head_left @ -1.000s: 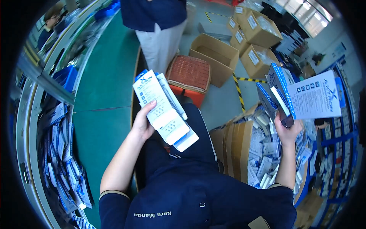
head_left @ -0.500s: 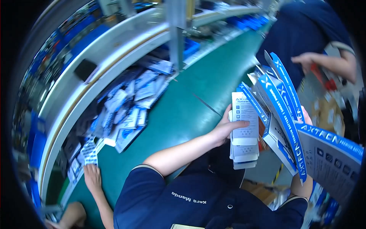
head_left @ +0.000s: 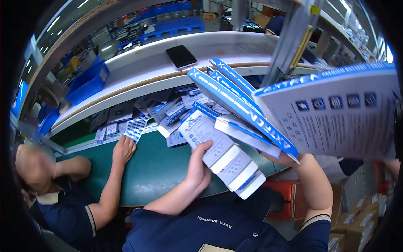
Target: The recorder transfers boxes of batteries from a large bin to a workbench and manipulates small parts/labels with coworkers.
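Head view, left hand: the wearer's left hand (head_left: 199,167) grips a stack of white cartons (head_left: 228,156), thumb on top, over the near edge of the green tabletop (head_left: 153,178).
Right hand: the right hand (head_left: 289,159), partly hidden, clasps a fan of blue-edged boxes (head_left: 241,105), one large panel spreading rightward.
Far edge of tabletop: a heap of blue-and-white packages (head_left: 193,98).
Tabletop, left: a co-worker's hand (head_left: 124,150) touches a patterned sheet (head_left: 135,128).
Shelf beyond: a dark phone (head_left: 181,56); a blue bin (head_left: 88,84) farther left.
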